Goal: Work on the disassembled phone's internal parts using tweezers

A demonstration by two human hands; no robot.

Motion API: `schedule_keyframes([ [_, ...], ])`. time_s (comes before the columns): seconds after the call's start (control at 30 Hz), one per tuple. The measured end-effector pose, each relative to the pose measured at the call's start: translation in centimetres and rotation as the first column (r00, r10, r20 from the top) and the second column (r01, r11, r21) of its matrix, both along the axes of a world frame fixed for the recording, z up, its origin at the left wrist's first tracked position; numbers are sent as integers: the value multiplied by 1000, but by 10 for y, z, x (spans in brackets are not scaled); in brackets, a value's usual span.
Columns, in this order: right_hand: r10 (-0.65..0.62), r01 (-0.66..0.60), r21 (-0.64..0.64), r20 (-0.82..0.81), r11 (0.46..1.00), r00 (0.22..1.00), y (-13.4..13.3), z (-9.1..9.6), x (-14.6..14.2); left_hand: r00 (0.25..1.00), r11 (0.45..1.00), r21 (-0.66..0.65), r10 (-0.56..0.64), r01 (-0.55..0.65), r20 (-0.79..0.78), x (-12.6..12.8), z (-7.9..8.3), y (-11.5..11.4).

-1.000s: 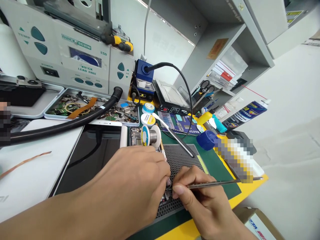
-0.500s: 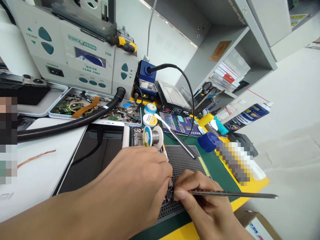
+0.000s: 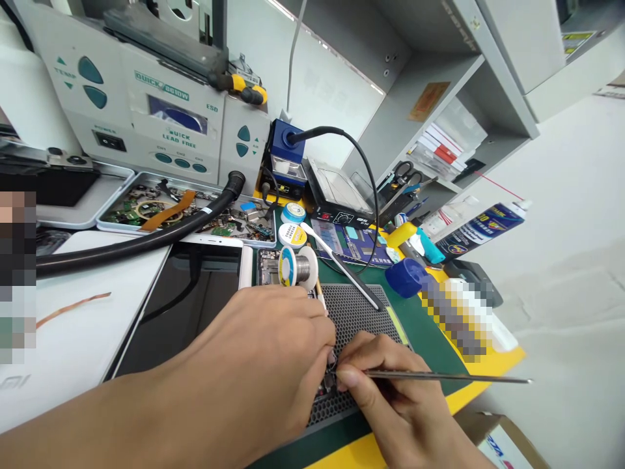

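My right hand [image 3: 390, 384] pinches a slender metal tool [image 3: 449, 376], its long end pointing out to the right. The tool's working tip is hidden at my fingertips. Against it, my left hand [image 3: 278, 345] is curled palm down, with its fingertips out of sight behind the knuckles. Between both hands shows a small dark part of an opened phone's circuit board [image 3: 328, 385], lying on a grey honeycomb mat [image 3: 356, 326]. My left hand covers most of that board. A solder wire spool [image 3: 305, 267] stands just beyond my left knuckles.
A hot-air station [image 3: 146, 117] fills the back left, its black hose [image 3: 146, 242] crossing a tray of circuit boards [image 3: 219, 228]. A dark-screened tablet [image 3: 195, 306] lies left. A black-and-white brush [image 3: 346, 270] rests on the mat. A spray can [image 3: 483, 231] leans at right.
The metal tool's outer end has shifted slightly left, and my right hand has moved a touch left with it. My left hand stays nearly still.
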State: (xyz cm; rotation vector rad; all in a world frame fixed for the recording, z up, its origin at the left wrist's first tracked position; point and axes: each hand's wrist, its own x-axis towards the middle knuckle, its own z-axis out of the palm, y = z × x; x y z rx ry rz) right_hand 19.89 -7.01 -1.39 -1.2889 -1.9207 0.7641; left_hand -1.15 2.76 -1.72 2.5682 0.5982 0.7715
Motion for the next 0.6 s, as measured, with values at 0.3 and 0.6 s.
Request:
schedule_keyframes([
  [0.3, -3, 3, 19, -39, 1000, 999, 3, 1, -1, 1000, 1000, 9, -16, 16, 11, 1, -1, 1],
  [0.6, 1, -1, 7, 1, 1000, 1000, 3, 2, -3, 998, 999, -39, -16, 14, -62, 1, 3, 1],
])
